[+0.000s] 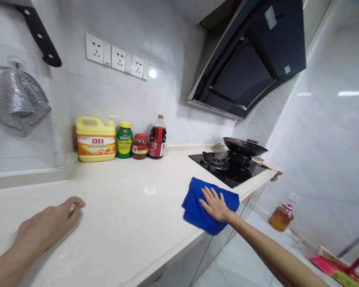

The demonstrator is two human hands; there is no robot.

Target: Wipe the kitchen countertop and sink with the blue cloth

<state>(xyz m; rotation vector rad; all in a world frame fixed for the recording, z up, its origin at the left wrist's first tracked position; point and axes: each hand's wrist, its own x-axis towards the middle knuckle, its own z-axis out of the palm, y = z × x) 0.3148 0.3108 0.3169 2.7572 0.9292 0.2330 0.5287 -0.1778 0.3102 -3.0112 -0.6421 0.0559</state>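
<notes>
My right hand [215, 204] lies flat with fingers spread on a blue cloth [199, 213] at the front edge of the white countertop [128, 199], just left of the gas hob [227, 167]. My left hand [49, 225] rests on the counter at the near left, fingers curled loosely together against the surface, holding nothing that I can see.
A yellow detergent jug [95, 139], a green bottle [125, 140], a red-lidded jar [140, 146] and a dark sauce bottle [157, 137] line the back wall. A black wok [244, 146] sits on the hob under the range hood [251, 59]. An oil bottle [281, 217] and a broom [341, 269] are on the floor.
</notes>
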